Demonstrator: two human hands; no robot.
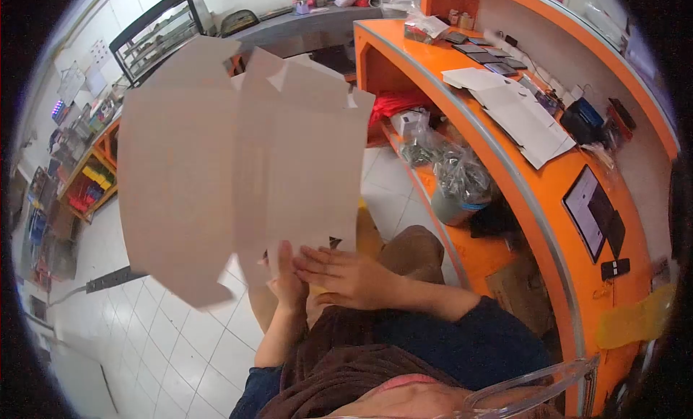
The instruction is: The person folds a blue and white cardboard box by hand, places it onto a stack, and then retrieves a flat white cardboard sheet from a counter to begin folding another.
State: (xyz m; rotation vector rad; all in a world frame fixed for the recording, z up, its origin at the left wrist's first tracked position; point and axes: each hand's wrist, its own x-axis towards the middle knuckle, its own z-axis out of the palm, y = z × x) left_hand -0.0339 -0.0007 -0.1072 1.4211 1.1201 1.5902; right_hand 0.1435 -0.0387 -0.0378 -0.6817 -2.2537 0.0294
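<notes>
A large, flat, unfolded cardboard box blank (310,159) with creases and cut flaps is held up in front of me, filling much of the left and middle of the view. My left hand (290,280) grips its lower edge, thumb pointing up over the near face and the other fingers mostly hidden. Close beside it, my right hand (354,276) reaches in from the right, fingers stretched out toward the left thumb at the bottom edge of the cardboard. Small dark gaps show at that edge, near the fingertips.
A curved orange counter (520,181) runs along my right. On it lie folded white cardboard pieces (516,116), a tablet (588,210) and a black phone (615,268). Below stands a bin with a plastic bag (462,188). White floor tiles (173,347) spread at lower left.
</notes>
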